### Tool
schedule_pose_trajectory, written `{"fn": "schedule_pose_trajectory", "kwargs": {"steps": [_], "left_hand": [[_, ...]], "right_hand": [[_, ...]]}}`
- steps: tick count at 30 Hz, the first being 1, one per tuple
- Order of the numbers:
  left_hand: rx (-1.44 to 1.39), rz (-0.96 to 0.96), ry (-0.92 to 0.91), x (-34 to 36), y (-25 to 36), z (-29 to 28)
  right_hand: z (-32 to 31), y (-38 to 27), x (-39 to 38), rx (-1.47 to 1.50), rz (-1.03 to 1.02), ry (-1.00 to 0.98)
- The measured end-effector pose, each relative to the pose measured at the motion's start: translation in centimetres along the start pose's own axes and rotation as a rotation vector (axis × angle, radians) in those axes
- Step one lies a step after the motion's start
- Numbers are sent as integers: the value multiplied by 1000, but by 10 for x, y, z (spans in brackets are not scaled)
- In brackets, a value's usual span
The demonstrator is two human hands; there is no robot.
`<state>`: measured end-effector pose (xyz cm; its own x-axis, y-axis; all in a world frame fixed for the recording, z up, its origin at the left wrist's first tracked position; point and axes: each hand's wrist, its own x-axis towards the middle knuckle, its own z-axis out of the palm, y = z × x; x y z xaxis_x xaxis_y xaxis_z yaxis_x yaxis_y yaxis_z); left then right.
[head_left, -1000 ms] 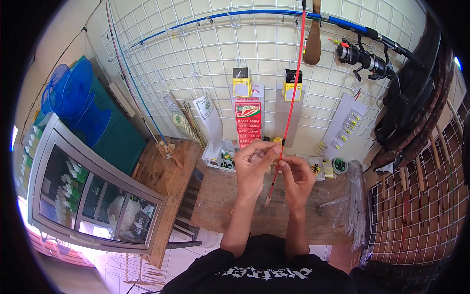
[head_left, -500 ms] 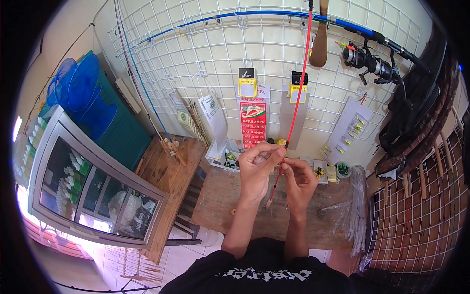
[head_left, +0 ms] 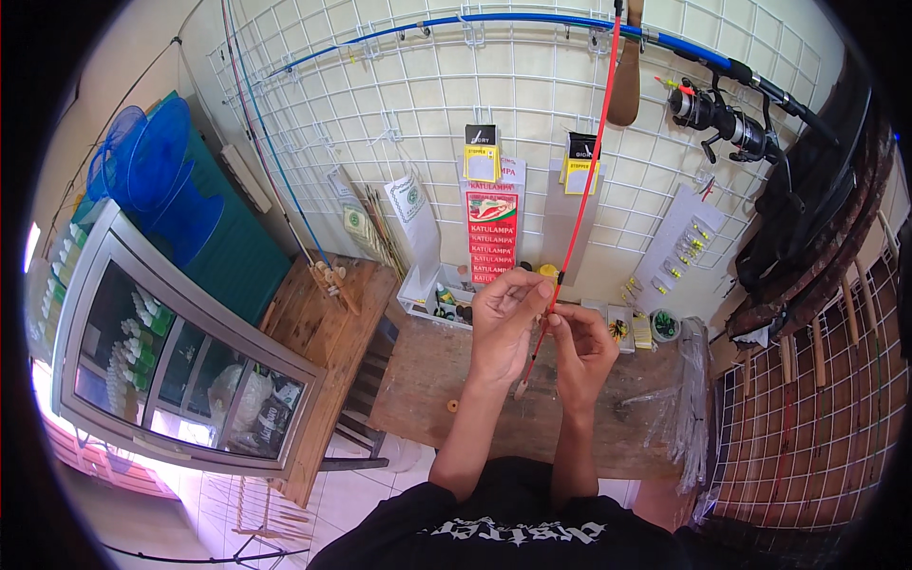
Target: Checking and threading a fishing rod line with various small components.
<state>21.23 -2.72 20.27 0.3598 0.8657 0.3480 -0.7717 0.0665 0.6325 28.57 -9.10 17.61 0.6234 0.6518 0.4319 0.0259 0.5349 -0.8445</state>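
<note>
Clearly, from the head view, both bare hands meet at one slim red rod [head_left: 591, 171], which slants up from low over the wooden table [head_left: 418, 366] toward the white wire grid [head_left: 518, 104]. The left hand [head_left: 503, 323] has thumb and forefinger closed on the rod just below a black band [head_left: 560, 277]. The right hand [head_left: 581, 342] pinches it a little lower, fingertips almost against the left ones. Whether something fine, such as thread, is also caught there is too small to tell from this height. The rod's pale lower end [head_left: 522, 387] shows between the forearms, over the table.

To do this fingertip work well, I would let the left pinch carry the rod's weight, firm but without bending it, and leave the right fingers light for the small adjustments. Bracing the fingertips against each other should take out any wobble from the long upper part. It would also pay to turn the rod slightly so the pinched spot is in plain sight, and to mind the upper length, which passes in front of the blue rod [head_left: 532, 17] and could knock it.
</note>
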Motion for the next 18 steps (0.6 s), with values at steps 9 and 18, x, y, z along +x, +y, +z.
{"fn": "schedule_pose_trajectory", "kwargs": {"steps": [9, 18], "left_hand": [[25, -11, -19, -2, 4, 0], [63, 70, -21, 1, 8, 4]], "right_hand": [[1, 0, -1, -30, -3, 1], [3, 0, -1, -8, 8, -21]]}}
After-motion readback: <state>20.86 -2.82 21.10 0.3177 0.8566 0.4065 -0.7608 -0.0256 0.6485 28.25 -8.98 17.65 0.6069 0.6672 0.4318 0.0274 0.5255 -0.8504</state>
